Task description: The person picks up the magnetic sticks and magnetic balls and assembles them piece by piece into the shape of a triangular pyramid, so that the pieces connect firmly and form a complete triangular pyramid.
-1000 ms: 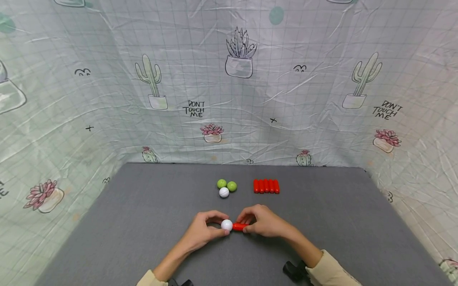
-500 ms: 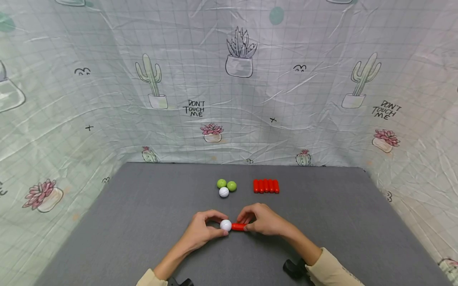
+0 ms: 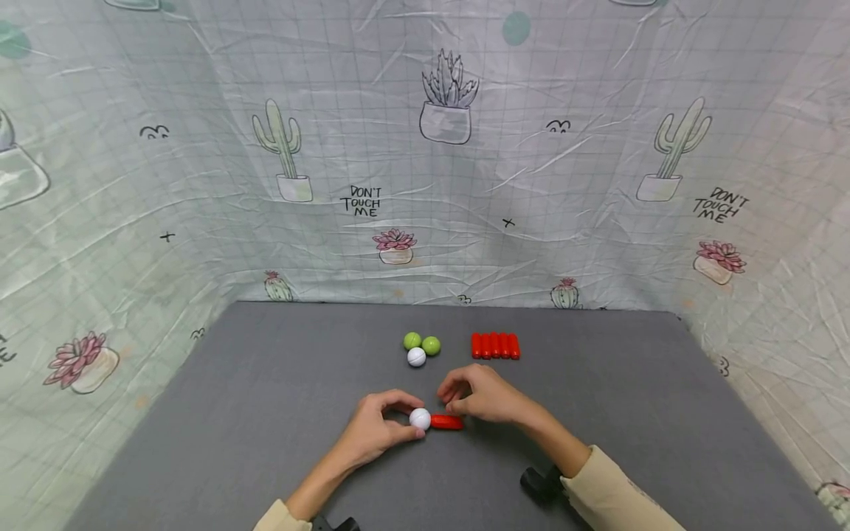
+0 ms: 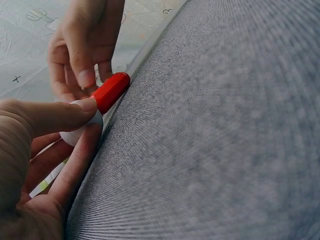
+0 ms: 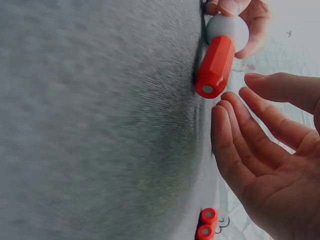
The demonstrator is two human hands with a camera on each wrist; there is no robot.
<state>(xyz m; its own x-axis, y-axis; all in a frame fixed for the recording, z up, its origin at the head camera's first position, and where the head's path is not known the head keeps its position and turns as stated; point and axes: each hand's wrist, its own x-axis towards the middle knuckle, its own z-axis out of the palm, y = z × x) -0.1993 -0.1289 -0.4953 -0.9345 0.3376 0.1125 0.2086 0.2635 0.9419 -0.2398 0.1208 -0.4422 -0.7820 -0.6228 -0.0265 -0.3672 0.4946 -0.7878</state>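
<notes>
In the head view my left hand (image 3: 377, 429) pinches a glossy white ball (image 3: 420, 419) between thumb and fingers on the grey table. A short red rod (image 3: 447, 422) lies end-on against the ball, pointing right. Seen from the right wrist, the rod (image 5: 216, 67) has ridged sides and a small silvery disc in its near end. My right hand (image 3: 486, 394) is just behind and right of the rod, apart from it, with nothing between its loosely bent fingers. The left thumb covers part of the ball (image 4: 75, 136) in the left wrist view.
Farther back on the grey table (image 3: 299, 369) sit two green balls (image 3: 431, 346) and another white ball (image 3: 416, 357), close together. Several red rods (image 3: 495, 346) lie side by side to their right. A printed cloth (image 3: 465, 265) rises behind and at both sides.
My right hand has let go of the red rod and moved up and away from it, toward the back. The rod stays against the ball, and my left hand keeps its hold.
</notes>
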